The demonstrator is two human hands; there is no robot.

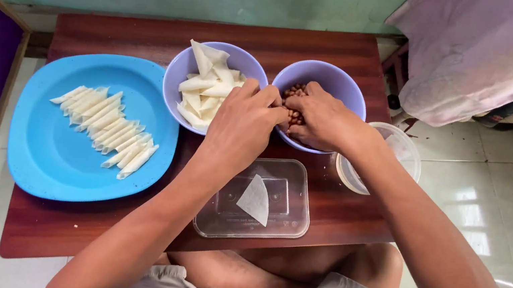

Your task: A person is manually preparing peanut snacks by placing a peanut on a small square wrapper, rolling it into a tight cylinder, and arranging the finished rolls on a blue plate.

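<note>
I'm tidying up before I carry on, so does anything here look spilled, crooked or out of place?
Nothing looks spilled or damaged. The only things slightly off: the round clear plastic container hangs over the right edge of the dark wooden table, and the clear rectangular plastic tub sits close to the near edge.

Peanuts [294, 93] mostly under hands.

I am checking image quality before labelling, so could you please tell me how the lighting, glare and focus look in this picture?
Head view: soft, even daylight, weak shadows under the left hand and right hand; window glare on the floor tiles at right; bowl of nuts and blue plate sharp; edges bend slightly from the wide lens.
</note>
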